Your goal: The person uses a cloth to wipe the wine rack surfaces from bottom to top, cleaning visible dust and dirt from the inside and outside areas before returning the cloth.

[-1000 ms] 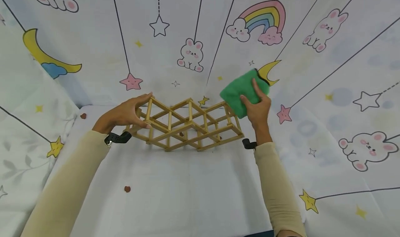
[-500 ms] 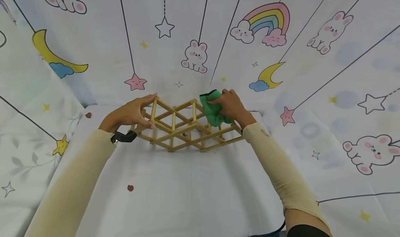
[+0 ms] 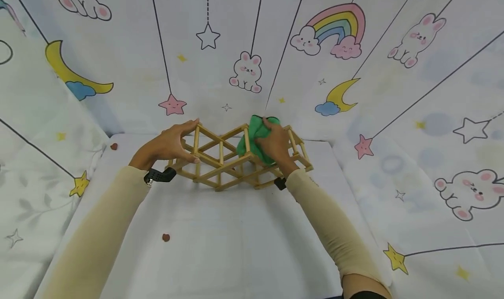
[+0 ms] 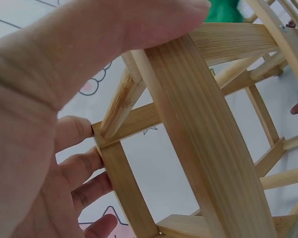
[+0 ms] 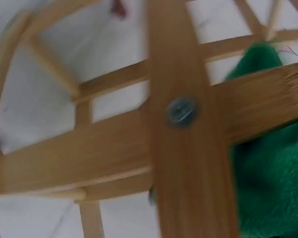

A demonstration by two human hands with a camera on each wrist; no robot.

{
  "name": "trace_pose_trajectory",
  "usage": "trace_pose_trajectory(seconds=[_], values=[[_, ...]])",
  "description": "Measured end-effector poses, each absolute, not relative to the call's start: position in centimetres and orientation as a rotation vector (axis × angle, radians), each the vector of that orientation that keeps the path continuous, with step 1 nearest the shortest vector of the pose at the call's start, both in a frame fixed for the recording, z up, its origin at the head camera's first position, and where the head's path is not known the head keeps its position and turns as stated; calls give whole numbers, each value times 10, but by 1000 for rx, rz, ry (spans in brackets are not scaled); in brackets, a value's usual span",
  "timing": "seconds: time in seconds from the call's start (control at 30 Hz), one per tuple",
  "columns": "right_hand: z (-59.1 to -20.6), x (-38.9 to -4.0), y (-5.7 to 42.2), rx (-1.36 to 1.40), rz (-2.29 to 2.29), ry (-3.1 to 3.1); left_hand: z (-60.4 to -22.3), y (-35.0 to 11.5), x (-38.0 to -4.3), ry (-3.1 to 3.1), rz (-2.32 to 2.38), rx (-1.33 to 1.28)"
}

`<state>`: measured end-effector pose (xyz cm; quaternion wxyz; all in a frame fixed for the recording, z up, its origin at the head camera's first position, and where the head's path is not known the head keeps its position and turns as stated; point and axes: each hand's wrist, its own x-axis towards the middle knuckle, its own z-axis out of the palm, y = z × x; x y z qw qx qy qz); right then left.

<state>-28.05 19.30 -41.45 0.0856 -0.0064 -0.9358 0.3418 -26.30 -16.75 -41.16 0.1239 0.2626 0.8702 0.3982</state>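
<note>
A folding wooden lattice rack (image 3: 226, 166) with crossed slats and round dowels stands on the white table. My left hand (image 3: 167, 143) grips its left end; in the left wrist view the thumb lies over a broad slat (image 4: 193, 114) and the fingers touch the far frame. My right hand (image 3: 277, 145) holds a fuzzy green cloth (image 3: 257, 130) against dowels and slats right of the rack's middle. Close up, the right wrist view has a screw (image 5: 182, 111) joining crossed slats, with the green cloth behind them. The right fingers are out of that view.
Small brown pieces lie on the white tabletop (image 3: 220, 246): one at the front left (image 3: 166, 237), one near the back left corner (image 3: 113, 146). Behind the table hangs a backdrop (image 3: 220, 80) printed with bunnies, stars and moons.
My right hand has brought the green cloth left and down from the rack's right end to right of its middle. The left hand keeps its grip on the rack.
</note>
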Motion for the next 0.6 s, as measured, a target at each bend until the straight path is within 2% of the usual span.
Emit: trace_pose_trajectory(seconds=[0.17, 0.33, 0.43, 0.6], values=[[-387, -277, 187, 73, 1240, -2234, -414, -165, -263, 2538, 1160, 756], [-363, -277, 147, 414, 1308, -2468, -415, -171, -259, 2529, 1202, 718], [-369, -288, 129, 492, 1069, -2811, -415, -171, -258, 2509, 1232, 756], [-383, -304, 119, 648, 387, -3174, -416, -165, -258, 2496, 1219, 781]])
